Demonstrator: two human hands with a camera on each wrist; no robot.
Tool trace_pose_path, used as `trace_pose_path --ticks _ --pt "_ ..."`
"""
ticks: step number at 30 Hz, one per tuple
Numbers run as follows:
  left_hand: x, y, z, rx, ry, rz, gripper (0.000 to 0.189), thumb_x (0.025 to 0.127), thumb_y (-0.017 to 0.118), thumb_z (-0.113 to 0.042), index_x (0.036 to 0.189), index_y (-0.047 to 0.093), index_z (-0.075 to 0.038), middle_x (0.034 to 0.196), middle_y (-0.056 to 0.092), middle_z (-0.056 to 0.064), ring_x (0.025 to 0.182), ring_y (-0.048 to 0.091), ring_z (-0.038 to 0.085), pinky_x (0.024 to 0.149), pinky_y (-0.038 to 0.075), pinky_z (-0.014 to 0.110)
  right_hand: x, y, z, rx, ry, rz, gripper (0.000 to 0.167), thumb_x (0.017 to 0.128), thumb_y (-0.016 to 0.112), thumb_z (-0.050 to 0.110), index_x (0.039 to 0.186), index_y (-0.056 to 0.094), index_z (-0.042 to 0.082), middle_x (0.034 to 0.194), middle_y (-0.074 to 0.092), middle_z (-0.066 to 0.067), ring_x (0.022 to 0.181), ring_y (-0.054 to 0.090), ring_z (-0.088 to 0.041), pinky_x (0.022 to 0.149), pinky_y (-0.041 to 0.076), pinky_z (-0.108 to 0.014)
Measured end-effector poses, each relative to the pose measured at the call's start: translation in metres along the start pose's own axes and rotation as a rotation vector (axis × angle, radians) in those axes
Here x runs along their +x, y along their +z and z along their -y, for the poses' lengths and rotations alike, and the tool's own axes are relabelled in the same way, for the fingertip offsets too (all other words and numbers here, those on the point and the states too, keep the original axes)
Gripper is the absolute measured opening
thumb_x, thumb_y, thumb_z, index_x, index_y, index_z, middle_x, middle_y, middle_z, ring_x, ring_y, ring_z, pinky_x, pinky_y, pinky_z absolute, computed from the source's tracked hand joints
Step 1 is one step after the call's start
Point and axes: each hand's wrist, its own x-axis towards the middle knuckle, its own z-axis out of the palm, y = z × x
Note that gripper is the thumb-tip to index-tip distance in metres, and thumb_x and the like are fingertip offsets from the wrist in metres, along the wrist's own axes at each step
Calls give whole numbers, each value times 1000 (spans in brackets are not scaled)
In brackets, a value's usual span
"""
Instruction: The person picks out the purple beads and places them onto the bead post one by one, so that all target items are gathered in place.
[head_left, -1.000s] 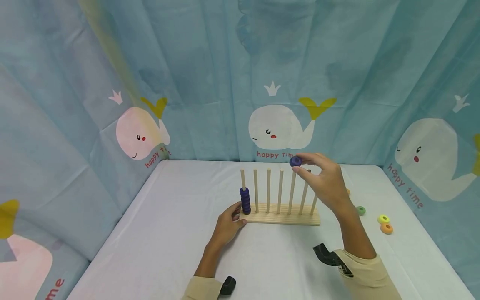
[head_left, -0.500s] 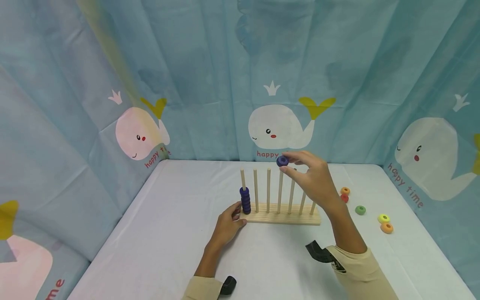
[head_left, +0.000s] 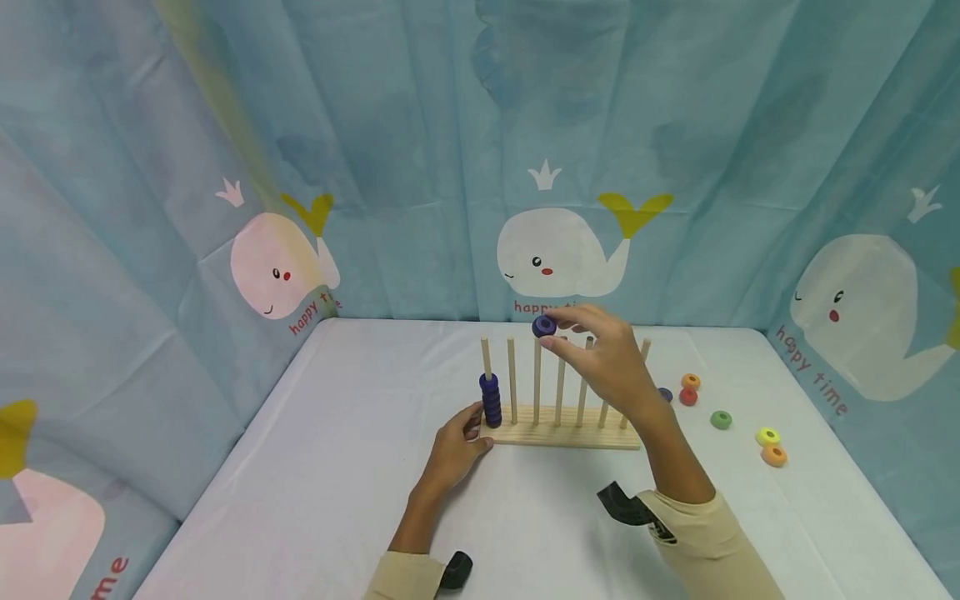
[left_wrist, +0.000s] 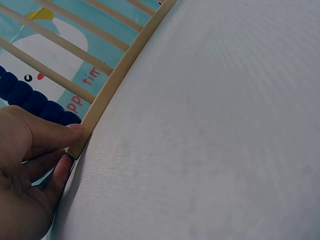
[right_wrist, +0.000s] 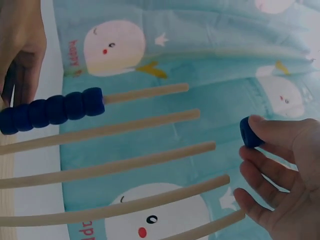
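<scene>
A wooden pegboard [head_left: 562, 437] with a row of upright pegs stands on the table. Blue beads [head_left: 491, 402] are stacked on its leftmost peg, the upper part of which is bare. At the board's left end my left hand [head_left: 452, 450] grips the base, thumb in front; in the left wrist view the thumb [left_wrist: 55, 134] lies on the edge beside the stack. My right hand [head_left: 611, 358] pinches one blue bead [head_left: 543, 326] between thumb and fingers. In the right wrist view this bead [right_wrist: 250, 133] is apart from the peg tips, its hole hidden there.
Right of the board lie loose beads: a blue one [head_left: 665, 394] partly behind my right wrist, a red one [head_left: 688, 397], a green one [head_left: 722, 419], a yellow one [head_left: 767, 437] and orange ones [head_left: 774, 455]. A whale-print curtain [head_left: 420, 167] surrounds the white table [head_left: 360, 400].
My right hand has moved left along the peg tops with the blue bead, uncovering loose beads at the right. The left hand and the board have stayed in place.
</scene>
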Motion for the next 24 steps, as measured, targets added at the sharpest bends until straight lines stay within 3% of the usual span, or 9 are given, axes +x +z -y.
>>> trace_pose_path --ticks 5,13,19,24 --pt "0 0 0 -6 -8 -1 64 86 72 -6 145 45 -8 134 56 10 121 55 21 99 48 27 2 8 0 12 -29 20 35 86 76 24 119 69 14 107 66 7 99 57 -11 81 53 -32" --pt "-1 -1 -1 -12 -1 5 64 87 71 -5 145 45 -7 135 55 9 121 54 20 99 47 25 5 18 7 29 -35 36 36 86 76 27 119 69 15 104 66 7 98 57 -10 72 52 -37" --pt "-1 -1 -2 -14 -1 11 65 87 71 -6 145 44 -7 136 55 10 122 54 21 100 47 26 9 26 12 47 -36 50 35 85 77 24 118 70 13 105 66 7 98 57 -10 78 50 -31" --pt "0 -1 -2 -14 -7 11 64 87 71 -6 145 44 -7 136 55 10 121 55 21 99 47 26 12 35 15 52 -38 72 35 86 76 24 118 69 14 108 67 7 102 55 -11 79 51 -36"
